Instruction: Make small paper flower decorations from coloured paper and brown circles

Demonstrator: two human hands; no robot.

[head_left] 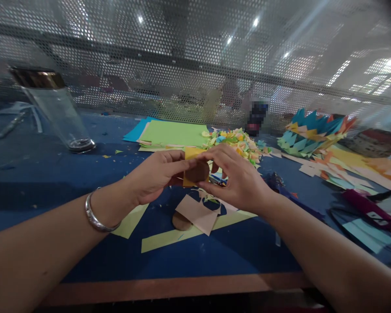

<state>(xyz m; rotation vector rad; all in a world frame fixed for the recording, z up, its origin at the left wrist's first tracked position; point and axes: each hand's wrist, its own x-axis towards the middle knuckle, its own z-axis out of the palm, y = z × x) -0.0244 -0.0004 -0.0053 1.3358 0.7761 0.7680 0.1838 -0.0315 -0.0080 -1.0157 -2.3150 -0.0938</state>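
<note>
Both hands meet over the middle of the table, holding up a small piece of yellow paper (189,153). A round brown disc (197,173) lies flat against its face. My left hand (159,174) pinches the paper's left side between thumb and fingers. The fingertips of my right hand (236,174) touch the top and lower right of the disc and paper. Beneath the hands, a cut pale pink paper sheet (198,213) partly covers a second brown disc (181,221). A pale yellow strip (159,242) passes under them.
A glass bottle (57,108) stands at left. Stacked coloured sheets (177,132) and a heap of paper scraps (239,141) lie behind my hands. At right are folded zigzag papers (308,134) and a purple tool with a cable (371,208). A perforated metal screen (182,56) closes the back.
</note>
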